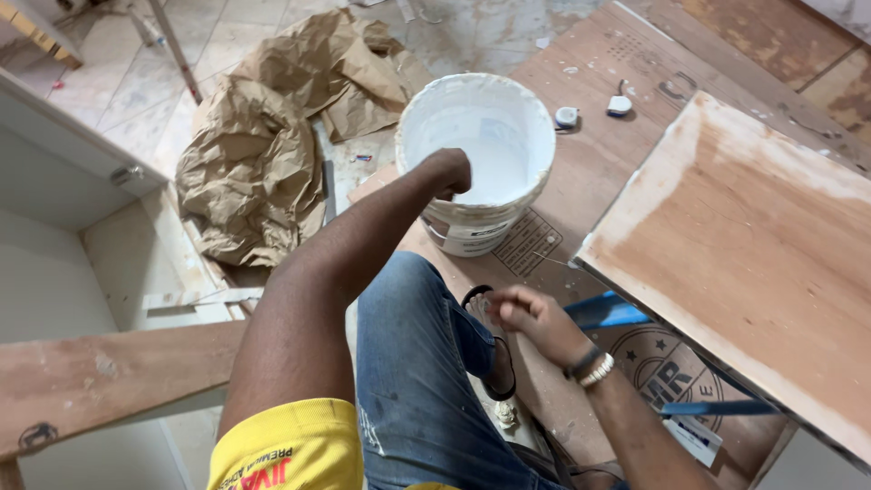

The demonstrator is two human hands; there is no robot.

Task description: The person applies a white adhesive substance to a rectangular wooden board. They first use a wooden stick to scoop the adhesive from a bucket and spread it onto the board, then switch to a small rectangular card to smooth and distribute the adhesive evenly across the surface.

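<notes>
A white plastic bucket (472,222) of white paste stands on a plywood sheet on the floor in front of me. My left hand (451,172) reaches over its near rim and dips inside; the fingers are hidden below the knuckles. My right hand (531,316), with beaded bands on the wrist, hovers with fingers curled just right of my sandalled foot (494,358). I see nothing in it. My knee in blue jeans (408,363) lies between the two arms.
A large plywood panel (744,245) with whitish smears along its edges rests on blue supports (608,311) at right. Crumpled brown paper (272,136) lies left of the bucket. Two small white objects (566,116) lie beyond the bucket. A white cabinet (54,181) and a wooden plank (109,372) stand at left.
</notes>
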